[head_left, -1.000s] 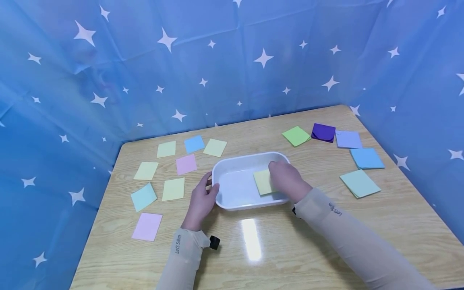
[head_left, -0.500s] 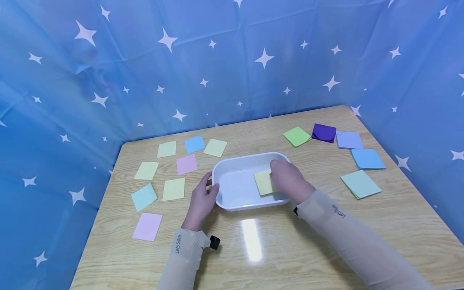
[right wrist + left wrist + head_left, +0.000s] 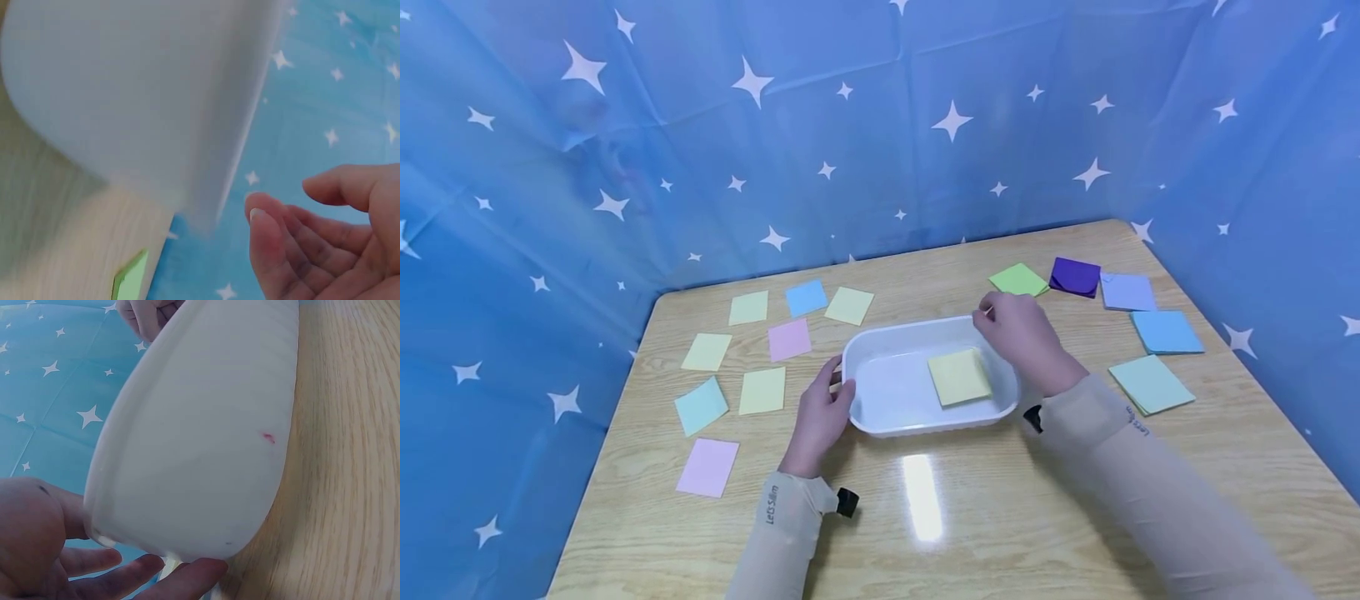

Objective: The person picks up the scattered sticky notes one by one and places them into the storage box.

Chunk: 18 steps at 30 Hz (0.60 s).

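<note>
The left hand (image 3: 816, 417) grips the white plastic tray's (image 3: 886, 387) left edge; right hand's (image 3: 1021, 335) fingers released; tugging could slide the yellow sticky-note pad (image 3: 958, 377).

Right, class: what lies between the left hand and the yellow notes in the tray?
Just the tray, its end wall then bare floor, between left hand and yellow notes, as the head view shows.

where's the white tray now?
In the head view, the white tray is on the table, left hand gripping its left end, right hand by its far right corner.
</note>
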Available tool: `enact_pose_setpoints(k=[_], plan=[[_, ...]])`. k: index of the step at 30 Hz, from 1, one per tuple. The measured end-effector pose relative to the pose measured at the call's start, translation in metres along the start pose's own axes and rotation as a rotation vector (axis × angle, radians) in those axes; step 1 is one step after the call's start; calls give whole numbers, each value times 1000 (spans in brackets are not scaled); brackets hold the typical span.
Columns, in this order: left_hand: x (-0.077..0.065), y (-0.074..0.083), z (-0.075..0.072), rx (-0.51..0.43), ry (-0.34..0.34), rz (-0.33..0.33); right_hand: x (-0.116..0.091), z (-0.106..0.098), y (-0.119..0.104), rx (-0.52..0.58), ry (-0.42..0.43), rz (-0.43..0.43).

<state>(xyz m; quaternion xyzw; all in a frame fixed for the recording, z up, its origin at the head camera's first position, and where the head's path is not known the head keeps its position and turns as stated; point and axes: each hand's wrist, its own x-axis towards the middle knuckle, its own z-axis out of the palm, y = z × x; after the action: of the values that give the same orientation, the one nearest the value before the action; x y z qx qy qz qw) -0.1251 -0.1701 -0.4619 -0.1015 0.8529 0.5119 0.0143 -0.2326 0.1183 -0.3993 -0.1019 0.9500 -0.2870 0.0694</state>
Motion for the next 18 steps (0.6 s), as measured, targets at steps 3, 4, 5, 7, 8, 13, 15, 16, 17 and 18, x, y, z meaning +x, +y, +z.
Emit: enact_pose_setpoints(k=[3,4,5,7,8,13,15,16,17,18], plan=[[0,0,0,0,0,-3,5,-9,7,26,13,25],[0,1,0,1,0,-1,7,-12,9,37,17,35],[0,1,0,2,0,-3,9,-15,12,44,23,39],[1,2,0,2,-3,4,13,-18,18,49,33,54],[1,2,0,-1,-5,-1,14,-20,20,52,37,60],[0,1,0,-7,-6,-9,21,-22,32,49,41,76],[0,1,0,-7,-2,-10,24,-22,36,48,36,82],[0,1,0,-6,0,-8,25,-23,38,45,35,84],[0,1,0,-7,0,-8,26,-23,40,45,30,86],[1,1,0,-8,0,-7,28,-23,42,47,29,90]])
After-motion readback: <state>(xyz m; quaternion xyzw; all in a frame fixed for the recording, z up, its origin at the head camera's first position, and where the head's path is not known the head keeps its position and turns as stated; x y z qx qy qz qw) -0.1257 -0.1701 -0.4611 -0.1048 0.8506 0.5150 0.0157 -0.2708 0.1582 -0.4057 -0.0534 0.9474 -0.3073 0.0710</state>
